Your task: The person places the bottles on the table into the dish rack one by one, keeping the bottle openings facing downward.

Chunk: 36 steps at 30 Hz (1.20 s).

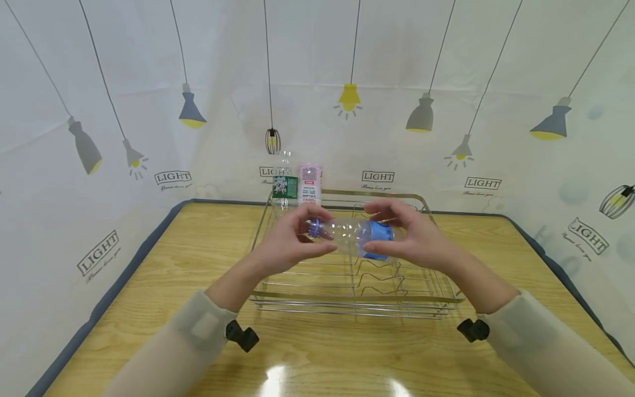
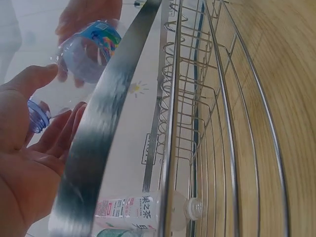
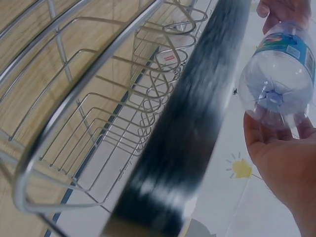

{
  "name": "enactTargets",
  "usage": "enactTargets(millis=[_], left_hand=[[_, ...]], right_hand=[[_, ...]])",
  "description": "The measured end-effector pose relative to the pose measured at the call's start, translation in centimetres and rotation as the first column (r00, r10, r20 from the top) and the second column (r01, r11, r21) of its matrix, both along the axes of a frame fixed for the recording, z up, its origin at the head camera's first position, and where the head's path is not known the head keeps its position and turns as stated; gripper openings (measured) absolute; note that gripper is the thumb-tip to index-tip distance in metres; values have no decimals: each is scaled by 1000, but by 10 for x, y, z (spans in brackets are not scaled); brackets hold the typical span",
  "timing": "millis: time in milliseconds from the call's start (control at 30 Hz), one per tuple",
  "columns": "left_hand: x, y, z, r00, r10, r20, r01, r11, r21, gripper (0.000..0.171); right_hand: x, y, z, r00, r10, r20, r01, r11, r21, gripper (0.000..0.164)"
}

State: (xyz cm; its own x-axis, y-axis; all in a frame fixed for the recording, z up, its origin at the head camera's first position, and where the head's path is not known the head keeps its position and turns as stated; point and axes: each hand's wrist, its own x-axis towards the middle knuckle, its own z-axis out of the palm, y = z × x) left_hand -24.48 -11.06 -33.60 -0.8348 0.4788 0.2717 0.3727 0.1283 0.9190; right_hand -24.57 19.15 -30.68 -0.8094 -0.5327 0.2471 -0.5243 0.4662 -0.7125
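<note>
A clear plastic bottle (image 1: 345,234) with a blue label lies sideways between my two hands, above the front half of the wire rack. Around its neck end, on the left, curl the thumb and fingers of my left hand (image 1: 292,237). The purple neck ring (image 2: 38,116) shows between that thumb and the fingers. My right hand (image 1: 416,234) holds the labelled lower part, its thumb across the label (image 1: 379,237). In the right wrist view, fingers of this hand reach behind the bottle's base (image 3: 272,96) and show partly through it.
The metal dish rack (image 1: 354,300) stands on the wooden table (image 1: 163,275) beneath both hands. At its back left are a clear bottle with a green label (image 1: 285,187) and another with a pink-and-white label (image 1: 310,182). A lamp-patterned sheet (image 1: 307,66) rises behind.
</note>
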Motion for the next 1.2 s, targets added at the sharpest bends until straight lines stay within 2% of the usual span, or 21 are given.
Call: enactTargets(millis=[167,400,767,900,1033,1200], left_hand=[[-1,-11,-3,999,44,14,-44,999,25,52],[-1,-26,-8,996,88,26,-89,994,58,52],[-1,-28,-11,998,55,23,-56,996,70,48],[-2,-27,-12,999,46,19,-47,998,37,50],[-1,-25,-10,999,49,13,-49,998,-30,56],[1,-21,-7,998,51,-33,-54,993,-108,60]], right_hand=[[0,8,0,1000,-15,8,15,1000,-14,73],[0,13,-3,998,0,64,2,999,-35,74],[-1,12,-6,998,43,45,-41,998,-50,62],[-2,12,-7,999,50,10,-50,996,-72,61],[-3,11,-6,998,49,-26,-51,996,-74,61],[-3,9,-5,999,40,-34,-42,997,-61,60]])
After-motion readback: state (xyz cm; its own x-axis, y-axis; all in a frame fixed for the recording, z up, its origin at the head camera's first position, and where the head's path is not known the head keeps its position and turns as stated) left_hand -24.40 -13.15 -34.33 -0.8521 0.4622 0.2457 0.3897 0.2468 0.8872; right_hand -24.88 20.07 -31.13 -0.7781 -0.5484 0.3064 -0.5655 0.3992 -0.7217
